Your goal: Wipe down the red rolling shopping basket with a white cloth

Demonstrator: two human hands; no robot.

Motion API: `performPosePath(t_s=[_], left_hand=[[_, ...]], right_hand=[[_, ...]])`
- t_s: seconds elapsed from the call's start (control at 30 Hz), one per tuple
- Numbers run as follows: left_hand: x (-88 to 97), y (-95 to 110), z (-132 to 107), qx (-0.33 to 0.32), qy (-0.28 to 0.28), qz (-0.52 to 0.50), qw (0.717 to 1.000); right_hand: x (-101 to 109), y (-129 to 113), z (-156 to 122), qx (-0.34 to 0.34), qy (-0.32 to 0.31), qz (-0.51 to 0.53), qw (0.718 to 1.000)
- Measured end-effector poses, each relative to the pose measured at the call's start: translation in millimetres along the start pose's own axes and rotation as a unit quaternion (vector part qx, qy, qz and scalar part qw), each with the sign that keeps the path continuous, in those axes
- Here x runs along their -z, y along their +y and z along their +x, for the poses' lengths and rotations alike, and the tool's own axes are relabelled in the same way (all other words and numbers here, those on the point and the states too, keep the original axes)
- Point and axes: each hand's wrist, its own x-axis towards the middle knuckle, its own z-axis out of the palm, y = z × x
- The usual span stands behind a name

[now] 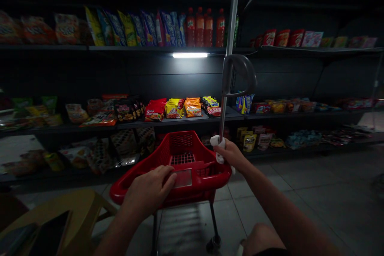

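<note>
**Left hand and right hand working a red cart**

Cart is standing on the tile floor directly ahead of the person, with its far end pointing at the shelves. One caster is showing under it.

Left hand is resting palm down on the near side of the cart. Fingers are slightly spread and curved, not clamped on anything, with the tips reaching the edge of a clear panel.

Right hand is closed around a white cloth, and the cloth is wrapped around a steel pole. The fingers are pressing the cloth against the pole, so there is no bare contact with the metal. A grey hook handle is sticking out from the pole above the hand. Pole base is hidden, so I can't tell if it joins the cart.

Snack packets are filling the middle shelf, and red bottles are standing on the top one, with a light strip glowing beneath it. A yellow stool is sitting at lower left, with a dark slab lying on it. The person's knee is showing at bottom right.
</note>
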Motion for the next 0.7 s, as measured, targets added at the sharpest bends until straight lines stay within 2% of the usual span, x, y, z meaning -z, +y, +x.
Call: performPosePath(t_s=[0.07,0.17,0.23,0.27,0.33,0.43,0.53,0.6,0.7], left_hand=[[1.4,2.1,-0.7,0.000,-0.004,0.000,1.000],[3.3,4.4,-1.0,0.002,-0.012,-0.001,1.000],[3.7,4.0,-0.5,0.001,-0.012,0.000,1.000],[3.6,3.1,-0.2,0.000,-0.011,0.001,1.000],[2.6,0.5,0.5,0.001,-0.008,0.004,1.000],[0.2,-3.2,1.3,0.008,-0.008,0.010,1.000],[-2.4,-4.9,1.8,0.009,-0.013,0.012,1.000],[-3.5,-4.8,2.1,0.009,-0.015,0.015,1.000],[-3.5,-3.0,2.1,0.016,-0.025,0.020,0.999]], right_hand=[[4.1,-26.7,18.3,0.012,0.037,0.046,0.998],[9.2,-78.3,53.3,0.085,0.118,0.102,0.984],[8.8,-96.8,64.7,0.104,0.133,0.143,0.975],[6.9,-97.2,64.2,0.093,0.125,0.161,0.975],[0.8,-80.2,51.0,0.037,0.085,0.181,0.979],[-8.0,-28.9,15.2,-0.060,0.001,0.176,0.983],[-7.5,14.1,-11.3,-0.104,-0.067,0.191,0.974],[-1.6,27.1,-15.2,-0.120,-0.114,0.204,0.965],[8.8,33.0,-8.8,-0.151,-0.185,0.220,0.946]])
